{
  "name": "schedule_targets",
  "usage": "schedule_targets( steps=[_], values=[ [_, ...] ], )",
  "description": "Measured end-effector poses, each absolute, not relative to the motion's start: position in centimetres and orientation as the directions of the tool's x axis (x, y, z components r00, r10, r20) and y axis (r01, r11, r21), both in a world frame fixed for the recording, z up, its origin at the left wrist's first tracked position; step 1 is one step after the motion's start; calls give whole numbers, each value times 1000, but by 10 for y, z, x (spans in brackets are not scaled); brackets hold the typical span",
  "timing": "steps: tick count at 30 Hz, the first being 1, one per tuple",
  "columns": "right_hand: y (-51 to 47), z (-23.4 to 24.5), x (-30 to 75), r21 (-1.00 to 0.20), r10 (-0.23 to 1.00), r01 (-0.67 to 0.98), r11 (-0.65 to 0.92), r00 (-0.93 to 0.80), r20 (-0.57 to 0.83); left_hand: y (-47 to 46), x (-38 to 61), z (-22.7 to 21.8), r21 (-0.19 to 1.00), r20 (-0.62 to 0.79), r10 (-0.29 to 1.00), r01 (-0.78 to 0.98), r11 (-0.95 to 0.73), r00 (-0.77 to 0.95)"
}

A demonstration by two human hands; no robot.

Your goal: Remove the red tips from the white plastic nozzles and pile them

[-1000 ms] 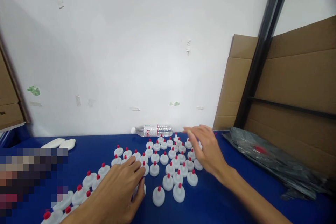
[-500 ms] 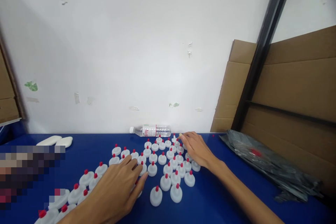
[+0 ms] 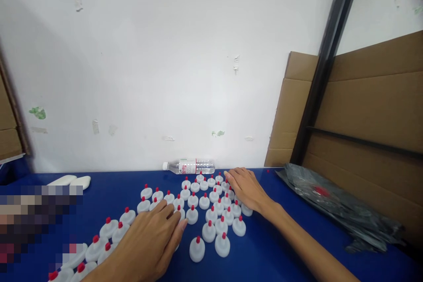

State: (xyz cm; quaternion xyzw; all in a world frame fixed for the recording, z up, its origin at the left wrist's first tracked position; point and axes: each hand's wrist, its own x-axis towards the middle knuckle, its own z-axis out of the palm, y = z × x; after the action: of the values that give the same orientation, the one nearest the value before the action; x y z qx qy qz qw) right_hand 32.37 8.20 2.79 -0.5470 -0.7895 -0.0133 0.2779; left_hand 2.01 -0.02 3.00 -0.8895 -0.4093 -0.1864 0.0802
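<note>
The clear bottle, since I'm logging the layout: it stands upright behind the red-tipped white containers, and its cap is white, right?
Not upright: the head view shows the clear bottle lying on its side behind the red-tipped white containers; its cap is white.

Left hand (image 3: 153, 235), bare: broad across the back, rounded at the knuckles, with slender fingers (image 3: 173, 220) and a long thumb (image 3: 173, 242) ending in a blunt tip. Thumbnail (image 3: 184, 224) visible in part. Left forearm (image 3: 115, 269), bare: smooth in outline, shown only as a short stretch above the lower edge of the view. Right hand (image 3: 246, 187), bare: smooth across the back, slim in the digits, partly foreshortened. Right forearm (image 3: 304, 243), bare: long and slim, narrowest near the right wrist (image 3: 269, 209), widening gradually toward the lower edge, plain throughout its visible length. Finer surface detail too soft to tell.
</note>
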Motion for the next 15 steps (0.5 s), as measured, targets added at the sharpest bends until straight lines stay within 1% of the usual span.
schedule_targets(
  steps=[3,6,10,13,15],
  values=[
    [85,31,333,-350,861,847,400,-216,461,1,18,31,10,437,681,754,-657,588],
    [92,31,357,-454,879,810,371,-148,453,5,16,39,17,487,668,759,-651,563],
    [100,21,390,-596,924,749,290,-56,378,21,9,55,58,532,681,781,-622,502],
    [103,11,396,-654,946,706,272,-71,317,29,-13,61,74,605,673,811,-581,426],
    [104,6,390,-681,952,677,277,-96,292,28,-38,57,104,629,699,854,-509,340]
  ],
)
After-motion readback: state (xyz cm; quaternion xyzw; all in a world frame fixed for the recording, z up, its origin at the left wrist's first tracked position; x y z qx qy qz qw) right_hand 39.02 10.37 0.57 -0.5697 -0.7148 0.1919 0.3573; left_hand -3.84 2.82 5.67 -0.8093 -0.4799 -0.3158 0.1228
